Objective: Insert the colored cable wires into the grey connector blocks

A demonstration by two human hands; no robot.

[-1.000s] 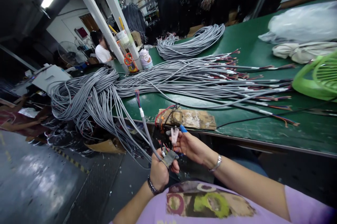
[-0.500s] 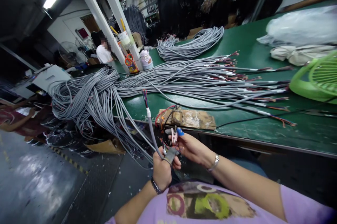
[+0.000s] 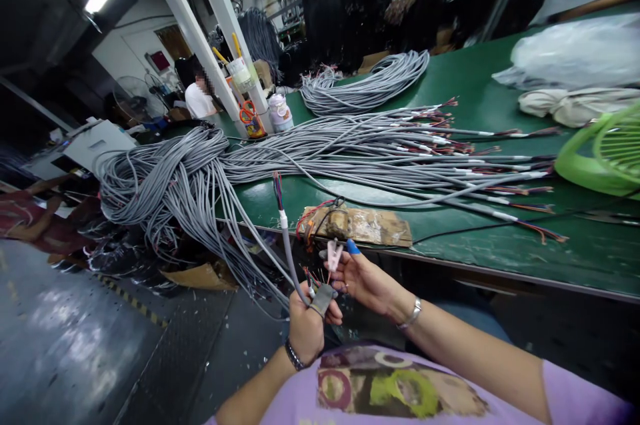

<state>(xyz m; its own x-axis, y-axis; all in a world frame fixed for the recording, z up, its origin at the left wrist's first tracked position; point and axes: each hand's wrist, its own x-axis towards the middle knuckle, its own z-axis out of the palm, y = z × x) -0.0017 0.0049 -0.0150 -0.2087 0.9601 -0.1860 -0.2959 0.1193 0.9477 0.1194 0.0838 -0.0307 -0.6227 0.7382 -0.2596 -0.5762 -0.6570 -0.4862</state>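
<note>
Head view, and from where I stand the grey cable (image 3: 289,255) is in the left hand (image 3: 306,330), off the bench's near edge, its upper end standing up with a white sleeve (image 3: 283,219) and a tuft of coloured wires. The left fingers are closed round the cable and a dark grey pad (image 3: 323,300), small loose wires (image 3: 311,274) poking out beside it. The right hand (image 3: 367,282) has its fingers pinching a pale pink clip (image 3: 334,256) just above them, a blue cover (image 3: 353,247) on one digit. To my eye, this goes best with the left grip firm on cable and pad, the wires fanned apart, and the right pinch light, drawing on one strand at a time so that none bends or snags. Whether a strand sits in the clip, I cannot tell. Just beyond lies a worn wooden board (image 3: 383,228) on the green bench (image 3: 525,255); past it, many grey cables (image 3: 350,160) stretch across, near a bright green fan (image 3: 590,158).
</note>
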